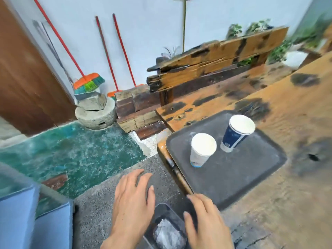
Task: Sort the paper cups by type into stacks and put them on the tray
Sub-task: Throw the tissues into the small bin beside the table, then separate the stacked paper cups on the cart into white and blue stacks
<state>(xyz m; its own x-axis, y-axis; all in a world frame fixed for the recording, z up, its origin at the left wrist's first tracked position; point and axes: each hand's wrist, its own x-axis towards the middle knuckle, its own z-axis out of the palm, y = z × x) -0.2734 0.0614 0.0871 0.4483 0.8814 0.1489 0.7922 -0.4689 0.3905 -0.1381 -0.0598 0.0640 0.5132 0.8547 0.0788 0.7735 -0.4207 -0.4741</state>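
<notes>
Tray [251, 177] sits at the table [296, 203] corner, its 9 o'clock edge near the table lip. White cup [202, 150] and blue cup [235, 135] stand upright, apart, on the tray's 11 o'clock half; rest bare. Left hand [133, 200] and right hand [206, 220] at 6 o'clock, fingers spread, empty, over a dark bin [167, 212].

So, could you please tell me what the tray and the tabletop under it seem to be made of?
The tray looks like dark grey plastic, matte and scuffed, with a moulded raised rim. The tabletop looks like weathered wood: orange-brown grain with black stains and holes.
</notes>
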